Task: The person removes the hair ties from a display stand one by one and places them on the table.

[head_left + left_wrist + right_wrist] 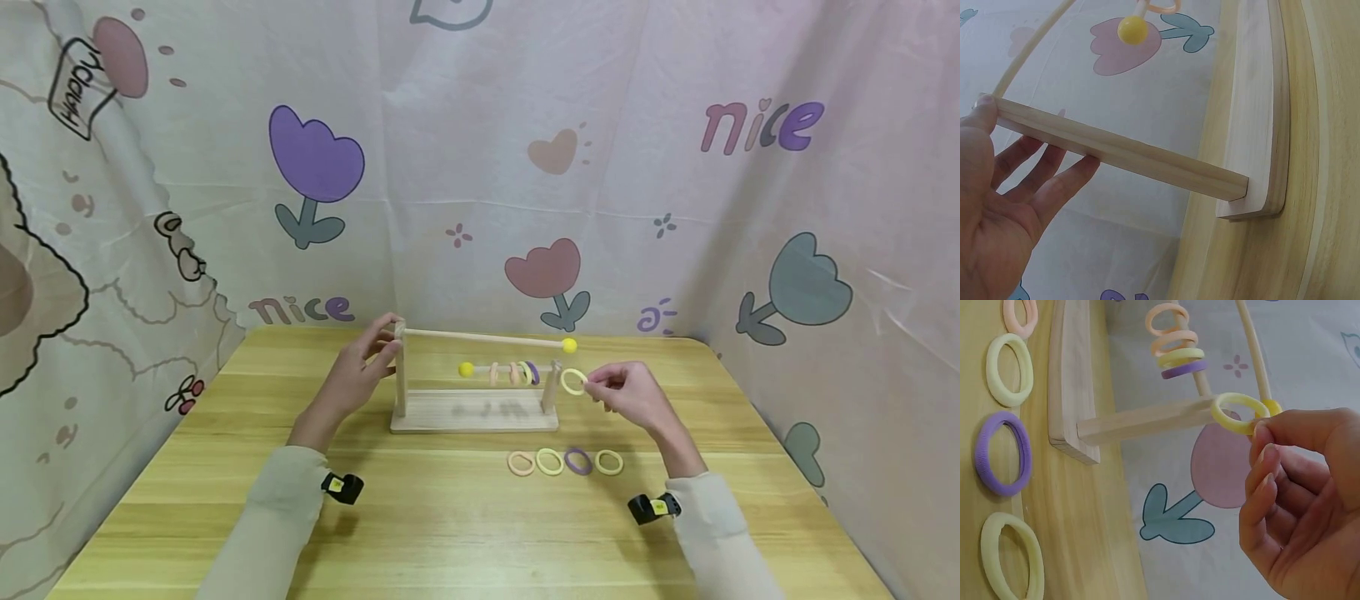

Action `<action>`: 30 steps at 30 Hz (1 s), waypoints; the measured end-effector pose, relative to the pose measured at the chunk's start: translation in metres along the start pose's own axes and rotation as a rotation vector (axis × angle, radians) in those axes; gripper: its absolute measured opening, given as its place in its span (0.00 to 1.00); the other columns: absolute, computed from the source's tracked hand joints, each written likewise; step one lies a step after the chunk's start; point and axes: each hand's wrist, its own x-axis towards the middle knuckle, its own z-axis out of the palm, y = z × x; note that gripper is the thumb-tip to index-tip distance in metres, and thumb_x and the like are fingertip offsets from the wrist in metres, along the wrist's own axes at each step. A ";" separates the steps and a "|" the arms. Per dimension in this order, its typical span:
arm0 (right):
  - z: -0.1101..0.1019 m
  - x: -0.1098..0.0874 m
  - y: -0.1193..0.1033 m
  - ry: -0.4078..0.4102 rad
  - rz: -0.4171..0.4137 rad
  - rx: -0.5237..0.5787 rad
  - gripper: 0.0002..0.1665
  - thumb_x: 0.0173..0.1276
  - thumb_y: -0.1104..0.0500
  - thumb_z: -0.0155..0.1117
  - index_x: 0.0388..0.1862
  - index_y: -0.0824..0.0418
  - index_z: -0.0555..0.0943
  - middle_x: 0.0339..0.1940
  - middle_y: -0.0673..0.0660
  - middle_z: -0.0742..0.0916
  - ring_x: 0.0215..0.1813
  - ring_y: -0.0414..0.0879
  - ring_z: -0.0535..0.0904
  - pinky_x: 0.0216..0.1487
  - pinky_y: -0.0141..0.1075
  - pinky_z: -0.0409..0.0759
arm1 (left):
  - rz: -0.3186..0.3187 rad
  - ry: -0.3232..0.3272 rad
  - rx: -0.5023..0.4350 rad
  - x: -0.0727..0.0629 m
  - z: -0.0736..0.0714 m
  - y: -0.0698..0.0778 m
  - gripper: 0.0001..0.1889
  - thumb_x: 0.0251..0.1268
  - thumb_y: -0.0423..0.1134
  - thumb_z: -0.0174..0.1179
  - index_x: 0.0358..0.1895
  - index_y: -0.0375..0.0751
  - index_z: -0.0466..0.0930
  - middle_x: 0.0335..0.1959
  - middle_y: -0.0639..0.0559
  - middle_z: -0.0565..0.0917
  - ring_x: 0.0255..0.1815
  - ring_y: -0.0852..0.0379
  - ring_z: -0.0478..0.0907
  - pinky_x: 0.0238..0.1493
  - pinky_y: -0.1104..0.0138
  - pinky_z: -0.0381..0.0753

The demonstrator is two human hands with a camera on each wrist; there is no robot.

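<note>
A wooden stand (420, 404) has two posts, each bearing a rod tipped with a yellow ball. My left hand (351, 377) holds the taller left post near its top, thumb and fingers on different sides of it in the left wrist view. Beyond the shorter right post, my right hand (633, 396) pinches a pale yellow hair tie (1225, 424) between thumb and index finger, clear of the stand. On the lower rod (1201, 383) hang two pink hair ties, a pale yellow one and a purple hair tie (1185, 369). The upper rod (487, 337) carries none.
In front of the stand's right end, a row of loose hair ties lies on the wooden table (450, 517): a pink one (510, 463), a purple one (986, 456) and two pale yellow ones. A printed curtain (450, 167) hangs behind and at the sides.
</note>
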 end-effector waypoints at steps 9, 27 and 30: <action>0.008 0.002 -0.001 -0.099 -0.053 -0.033 0.10 0.68 0.65 0.69 0.43 0.73 0.87 0.27 0.61 0.88 0.22 0.40 0.76 0.22 0.29 0.77 | -0.002 0.002 0.001 0.000 0.000 -0.002 0.21 0.84 0.49 0.49 0.74 0.55 0.64 0.59 0.35 0.77 0.62 0.33 0.79 0.53 0.47 0.89; 0.032 0.008 -0.013 -0.310 -0.173 -0.040 0.07 0.67 0.70 0.68 0.39 0.75 0.86 0.26 0.68 0.86 0.21 0.34 0.72 0.20 0.23 0.71 | -0.003 0.005 0.008 0.000 0.000 -0.002 0.23 0.84 0.49 0.48 0.75 0.51 0.64 0.58 0.34 0.77 0.63 0.33 0.79 0.53 0.49 0.90; 0.038 0.010 -0.015 -0.332 -0.180 -0.048 0.07 0.67 0.69 0.68 0.39 0.75 0.87 0.28 0.70 0.87 0.21 0.34 0.72 0.20 0.23 0.69 | -0.001 0.006 0.008 0.000 -0.001 -0.002 0.22 0.84 0.48 0.48 0.75 0.51 0.64 0.59 0.34 0.77 0.63 0.32 0.79 0.53 0.48 0.89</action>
